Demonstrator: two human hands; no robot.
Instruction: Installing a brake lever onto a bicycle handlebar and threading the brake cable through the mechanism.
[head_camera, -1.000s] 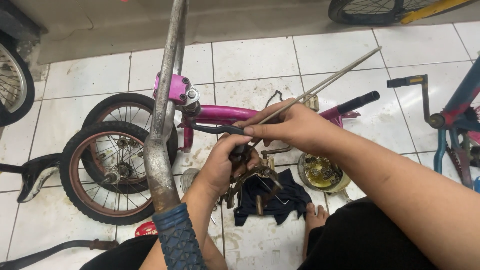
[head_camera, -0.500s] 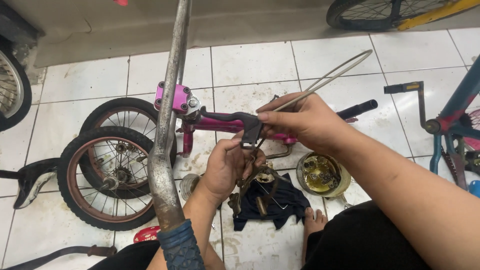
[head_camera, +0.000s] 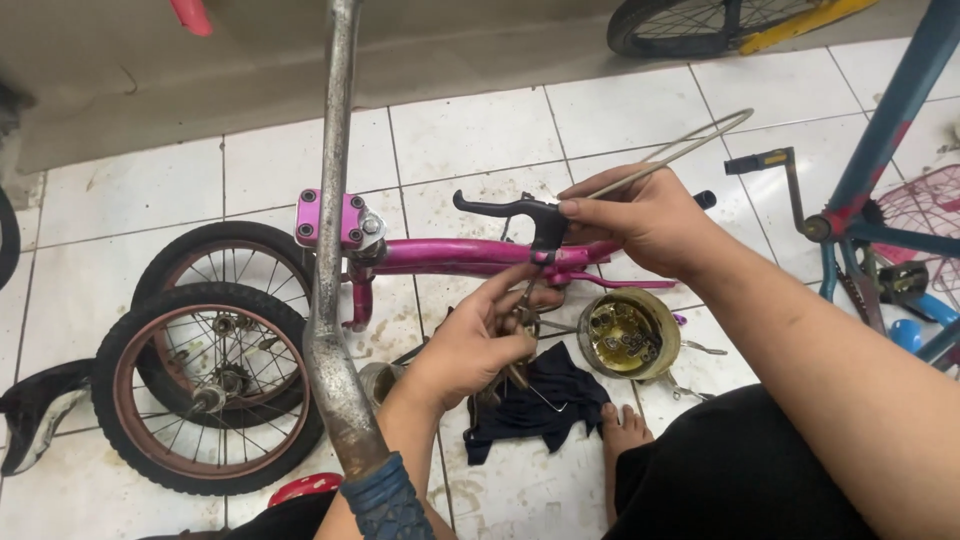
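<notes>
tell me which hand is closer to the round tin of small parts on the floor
Left. The left hand hovers just beside the round tin, level with it. The right hand is higher in the view, above the tin, with its grip on the black brake lever.

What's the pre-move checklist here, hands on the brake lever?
1. Right hand grips the black brake lever at its clamp end: ok.
2. Left hand sits just under the clamp, fingers pinched on a small metal tool or part: ok; what it is, cannot tell.
3. Lever blade free of the pink bike frame: ok.
4. Clamp bolt state, tight or loose: cannot tell, hidden by fingers.
5. Round tin of small parts on the tiled floor beside the hands, upright: ok.
6. Bare foot beside the dark cloth with loose metal bits on it: not ok.
</notes>
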